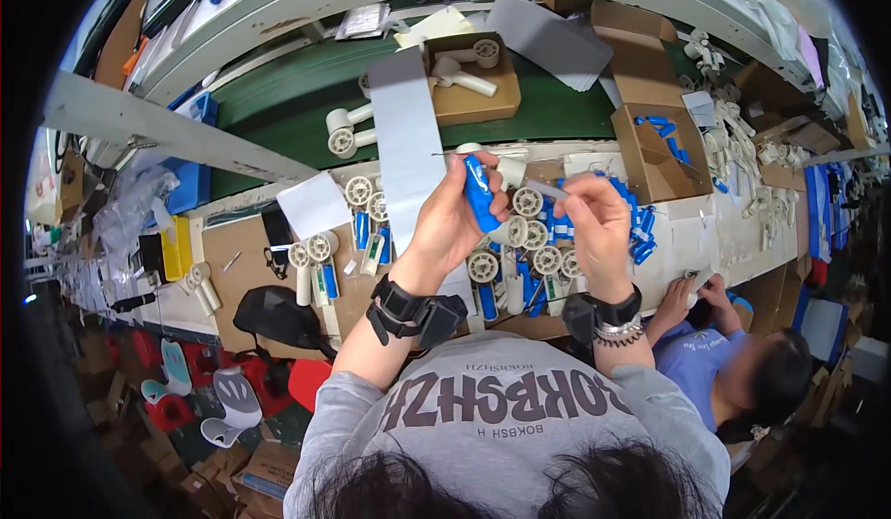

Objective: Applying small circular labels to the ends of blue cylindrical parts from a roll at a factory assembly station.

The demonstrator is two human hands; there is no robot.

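Observation:
My left hand [440, 227] is closed around a blue-wrapped cylindrical battery [478, 194], held upright above the bench, with a thin dark wire end sticking out to the left near the thumb. My right hand [601, 231] has its thumb and forefinger pinched on a thin pale strip [546, 188] that points toward the battery. Below both hands lie several white fan housings [483, 266] with round grilles, mixed with more blue batteries [643, 231]. White handle pieces with batteries and small green boards in them sit nearer my left arm.
A cardboard box [501, 102] with white housings stands at the back; another box [664, 176] holds blue batteries. Grey sheets [548, 41] lie on the green belt [278, 102]. A black pouch [278, 317] rests at the front left. A co-worker [710, 352] handles a white part at right.

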